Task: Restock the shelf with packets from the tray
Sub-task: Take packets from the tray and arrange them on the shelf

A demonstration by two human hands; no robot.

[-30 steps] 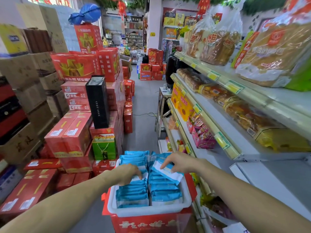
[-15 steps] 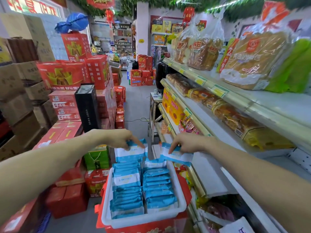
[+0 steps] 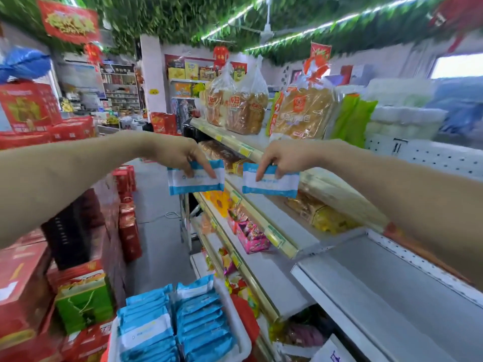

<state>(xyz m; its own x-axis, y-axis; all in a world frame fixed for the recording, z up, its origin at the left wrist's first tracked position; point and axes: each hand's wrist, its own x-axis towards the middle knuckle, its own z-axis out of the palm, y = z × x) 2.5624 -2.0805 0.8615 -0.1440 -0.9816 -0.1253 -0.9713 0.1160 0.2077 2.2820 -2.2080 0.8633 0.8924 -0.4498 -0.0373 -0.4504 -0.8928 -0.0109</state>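
Head view: the left hand (image 3: 180, 155) pinches the left packet (image 3: 196, 182) and the right hand (image 3: 283, 158) pinches the right packet (image 3: 271, 184), both high above the tray (image 3: 241, 333), near the shelf (image 3: 392, 296). Fingertip-only grips on slick wrappers could let 1 drop.

Arms outstretched, left hand (image 3: 183, 155) and right hand (image 3: 283, 158) pinching, fingers (image 3: 207, 167) downward.

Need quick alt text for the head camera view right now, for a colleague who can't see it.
The left hand pinches the left packet and the right hand the right packet, both blue-and-white, held up beside the stocked shelves. Below, the white tray holds two rows of matching packets next to a grey lower shelf.
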